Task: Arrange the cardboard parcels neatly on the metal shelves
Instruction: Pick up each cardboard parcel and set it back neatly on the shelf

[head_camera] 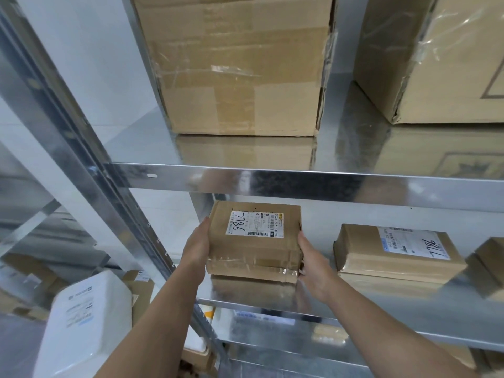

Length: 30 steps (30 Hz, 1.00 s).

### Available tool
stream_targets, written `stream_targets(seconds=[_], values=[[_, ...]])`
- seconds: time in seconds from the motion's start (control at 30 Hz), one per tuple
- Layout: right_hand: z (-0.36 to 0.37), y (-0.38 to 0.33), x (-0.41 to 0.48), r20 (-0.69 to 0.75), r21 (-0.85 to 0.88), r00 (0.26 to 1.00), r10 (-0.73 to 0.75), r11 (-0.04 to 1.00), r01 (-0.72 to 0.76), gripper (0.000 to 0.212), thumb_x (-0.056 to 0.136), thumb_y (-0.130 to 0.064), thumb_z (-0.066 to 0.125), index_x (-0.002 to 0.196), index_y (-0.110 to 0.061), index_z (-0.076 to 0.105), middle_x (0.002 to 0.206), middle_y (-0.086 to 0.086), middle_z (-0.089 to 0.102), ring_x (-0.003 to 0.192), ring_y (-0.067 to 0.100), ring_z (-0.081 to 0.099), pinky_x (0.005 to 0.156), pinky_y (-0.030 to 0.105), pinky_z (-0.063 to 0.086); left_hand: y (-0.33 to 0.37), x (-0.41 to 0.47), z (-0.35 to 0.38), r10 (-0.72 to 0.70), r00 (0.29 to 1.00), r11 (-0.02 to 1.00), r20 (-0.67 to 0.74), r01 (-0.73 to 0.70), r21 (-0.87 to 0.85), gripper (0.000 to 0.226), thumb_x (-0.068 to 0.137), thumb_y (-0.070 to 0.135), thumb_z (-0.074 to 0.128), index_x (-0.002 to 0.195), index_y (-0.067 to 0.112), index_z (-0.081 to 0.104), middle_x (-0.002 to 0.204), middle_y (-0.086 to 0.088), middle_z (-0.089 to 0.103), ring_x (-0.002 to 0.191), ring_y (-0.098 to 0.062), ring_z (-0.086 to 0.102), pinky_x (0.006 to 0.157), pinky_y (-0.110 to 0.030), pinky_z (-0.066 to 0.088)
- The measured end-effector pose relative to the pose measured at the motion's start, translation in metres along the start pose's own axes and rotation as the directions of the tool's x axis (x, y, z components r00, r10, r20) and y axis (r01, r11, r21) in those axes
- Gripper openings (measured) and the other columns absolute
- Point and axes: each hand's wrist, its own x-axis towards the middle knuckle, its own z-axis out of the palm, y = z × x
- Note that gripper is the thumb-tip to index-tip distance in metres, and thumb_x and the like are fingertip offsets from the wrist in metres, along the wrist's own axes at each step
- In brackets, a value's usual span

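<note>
The small brown cardboard parcel with a white printed label [253, 241] sits at the front left of the shiny galvanised metal middle shelf [381, 298], its taped, slightly crushed front edge close to the shelf lip. It stands near the perforated steel upright post [109, 186], with a band of bare shelf between them. The left hand [197, 246] lies against the parcel's left side with the thumb along the upper edge; its fingers are hidden, so I cannot tell whether they curl. The right hand [313, 260] grasps the right side, thumb up the wall and fingertips hooked round the lower front corner. A clear strip of shelf separates it from the flatter brown labelled parcel [395, 252] on the right. The flat steel rail of the upper shelf [300, 178] hangs low above. On that shelf stand two large, creased, tape-wrapped cartons [240, 64], apart from each other, with bare metal in front.
</note>
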Motion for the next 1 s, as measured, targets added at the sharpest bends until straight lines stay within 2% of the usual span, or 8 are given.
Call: stream_targets(seconds=[0.23,0.37,0.5,0.6,0.77,0.9,0.97,1.0], values=[[0.002,0.013,0.011,0.019,0.015,0.999,-0.026,1.0,0.026,0.039,0.11,-0.048,0.037,0.124,-0.029,0.068,0.115,-0.006,0.077,0.121,0.018,0.064,0.118,0.043,0.038,-0.008,0.009,0.0,-0.014,1.0,0.999,-0.016,0.014,0.036,0.039,0.106,0.056,0.035,0.105,0.027,0.06,0.095,0.003,0.062,0.105,-0.024,0.059,0.095,-0.037,0.042],[0.006,0.012,0.008,0.009,0.043,0.999,-0.031,0.999,0.031,0.038,0.11,-0.045,0.036,0.112,-0.029,0.07,0.105,-0.008,0.079,0.116,0.019,0.067,0.116,0.045,0.042,-0.01,0.009,0.0,0.009,1.0,0.998,0.0,-0.009,0.061,0.043,0.104,0.059,0.034,0.103,0.028,0.063,0.102,0.001,0.065,0.103,-0.022,0.06,0.094,-0.038,0.042],[0.007,0.015,0.01,-0.005,0.018,0.999,-0.047,0.999,0.047,0.042,0.11,-0.048,0.035,0.119,-0.028,0.071,0.115,-0.005,0.077,0.117,0.019,0.068,0.116,0.047,0.043,-0.007,0.006,0.001,0.028,1.0,0.996,0.008,-0.028,0.085,0.041,0.106,0.057,0.032,0.091,0.032,0.061,0.099,0.002,0.065,0.094,-0.018,0.059,0.09,-0.037,0.04],[0.007,0.016,0.011,-0.017,0.042,0.999,-0.034,0.999,0.034,0.043,0.11,-0.046,0.035,0.12,-0.023,0.071,0.11,-0.001,0.079,0.108,0.019,0.072,0.104,0.042,0.051,-0.006,0.002,-0.001,0.048,0.999,0.99,0.004,-0.048,0.13,0.04,0.105,0.058,0.033,0.094,0.033,0.062,0.104,-0.001,0.066,0.098,-0.021,0.06,0.093,-0.039,0.043],[0.007,0.013,0.01,-0.027,0.005,0.999,-0.025,1.0,0.025,0.042,0.11,-0.047,0.036,0.124,-0.023,0.068,0.1,-0.006,0.08,0.105,0.017,0.071,0.106,0.039,0.048,-0.001,0.0,-0.006,0.054,0.998,0.983,0.025,-0.058,0.172,0.048,0.101,0.063,0.034,0.111,0.027,0.065,0.107,-0.002,0.067,0.104,-0.024,0.061,0.097,-0.041,0.045],[0.007,0.003,-0.002,-0.052,-0.021,0.998,-0.036,0.999,0.035,0.041,0.11,-0.044,0.037,0.126,-0.021,0.067,0.086,-0.007,0.079,0.081,0.008,0.074,0.073,0.025,0.056,0.012,-0.001,-0.007,0.126,0.992,0.953,0.001,-0.122,0.276,0.064,0.087,0.073,0.036,0.122,0.026,0.063,0.121,-0.002,0.065,0.109,-0.027,0.06,0.099,-0.042,0.046],[0.008,-0.009,-0.009,-0.061,-0.043,0.995,-0.077,0.996,0.074,0.04,0.112,-0.041,0.035,0.122,-0.018,0.066,0.095,0.001,0.076,0.07,0.002,0.073,0.059,0.016,0.054,0.023,-0.005,-0.006,0.196,0.98,0.944,-0.025,-0.181,0.276,0.043,0.1,0.059,0.04,0.12,0.026,0.057,0.122,-0.002,0.061,0.108,-0.025,0.055,0.092,-0.038,0.042],[0.004,-0.012,-0.006,-0.074,-0.068,0.993,-0.091,0.994,0.086,0.04,0.111,-0.043,0.034,0.126,-0.018,0.063,0.11,0.005,0.073,0.083,0.002,0.073,0.072,0.014,0.054,0.028,-0.005,-0.003,0.23,0.973,0.935,-0.028,-0.213,0.284,0.038,0.102,0.054,0.042,0.122,0.025,0.057,0.126,-0.002,0.06,0.112,-0.026,0.055,0.095,-0.039,0.042]])
